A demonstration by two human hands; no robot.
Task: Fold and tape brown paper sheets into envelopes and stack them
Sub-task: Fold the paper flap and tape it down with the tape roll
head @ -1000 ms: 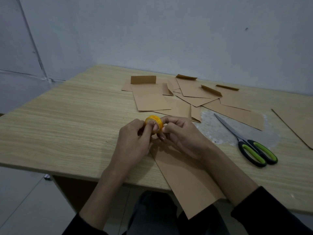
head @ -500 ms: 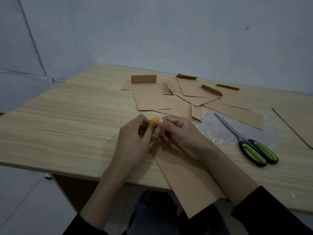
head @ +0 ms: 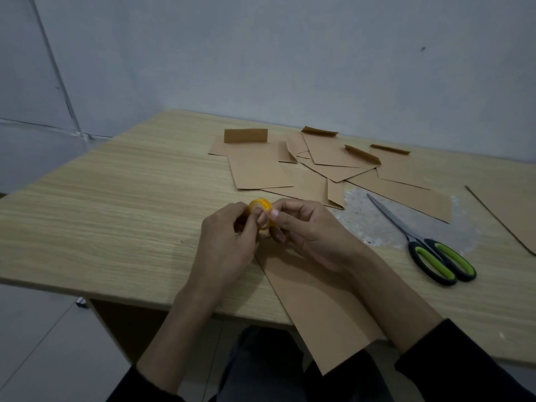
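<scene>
- Paper (head: 316, 300) lies on the counter (head: 116, 213) under both hands and hangs over the near edge.
- Scissors (head: 429, 245) lie to the right, well apart.
- Envelopes (head: 319, 169) are spread out behind the hands, some with flaps up.
- Tape roll (head: 261, 213), small and yellow, is pinched by the left hand (head: 223, 242) and the right hand (head: 310, 230).
- Paper is brown, long and flat; the hands hide its far end.

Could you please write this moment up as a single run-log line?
left hand and right hand grip tape roll | brown sheet beneath, overhanging table | scissors idle
</scene>
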